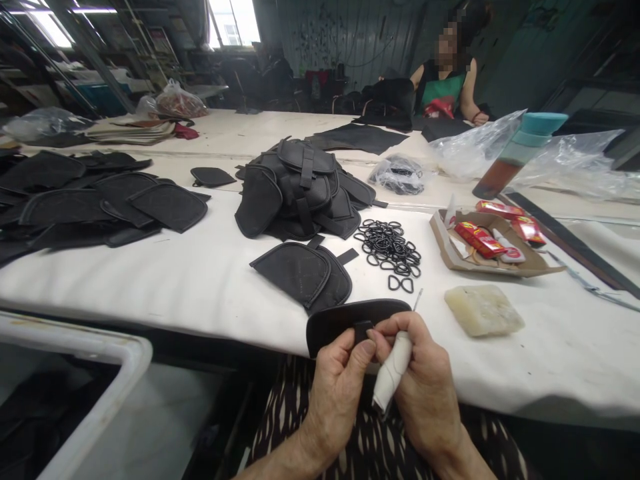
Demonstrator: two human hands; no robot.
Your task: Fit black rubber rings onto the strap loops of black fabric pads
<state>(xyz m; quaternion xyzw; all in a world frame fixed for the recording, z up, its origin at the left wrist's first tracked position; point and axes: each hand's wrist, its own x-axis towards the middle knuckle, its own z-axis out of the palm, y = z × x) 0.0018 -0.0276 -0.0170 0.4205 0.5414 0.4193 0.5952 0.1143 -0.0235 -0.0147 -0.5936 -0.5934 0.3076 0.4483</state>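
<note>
My left hand (337, 383) pinches a short black strap (364, 331) between thumb and fingers. The strap belongs to a curved black padded panel (330, 321) held at the table's front edge. My right hand (425, 373) closes around an awl with a pale wrapped handle (395, 370), its thin metal tip pointing up and away. Fingertips of that hand also meet the strap. Just beyond lie two stacked black panels (295, 273) with strap ends, and a heap of black D-rings (387, 245), two of them apart at the near side.
Finished-looking black panels are piled mid-table (300, 187), more at left (65, 207). A yellowish wax-like block (483, 310), a cardboard tray (450, 250) with red boxes and a tilted bottle (515, 153) stand right. A white bin (125, 360) is lower left. Another person (445, 93) sits across.
</note>
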